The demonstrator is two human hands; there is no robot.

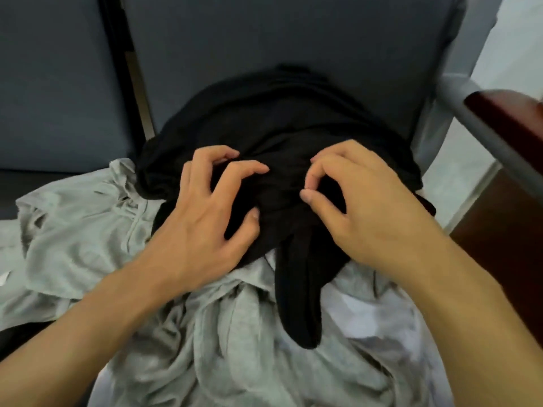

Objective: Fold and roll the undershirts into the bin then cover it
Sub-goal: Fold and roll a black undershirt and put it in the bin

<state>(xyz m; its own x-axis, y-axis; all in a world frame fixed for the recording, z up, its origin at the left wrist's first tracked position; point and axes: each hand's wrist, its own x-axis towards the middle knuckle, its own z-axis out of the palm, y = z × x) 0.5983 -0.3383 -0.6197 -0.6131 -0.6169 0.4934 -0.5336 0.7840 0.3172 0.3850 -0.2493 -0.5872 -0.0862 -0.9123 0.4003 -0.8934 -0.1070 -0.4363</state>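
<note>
A black undershirt lies bunched on the dark grey sofa seat, its straps trailing toward me over a pile of grey undershirts. My left hand sits on the black fabric's near left part, fingers curled and gathering cloth. On the near right part, my right hand has its fingers curled, thumb and fingertips pinching folds of the same shirt. No bin shows in this view.
Another light grey garment is spread at the left. The sofa backrest rises behind the clothes. A metal armrest bar and a dark red wooden piece stand at the right, with pale floor beyond.
</note>
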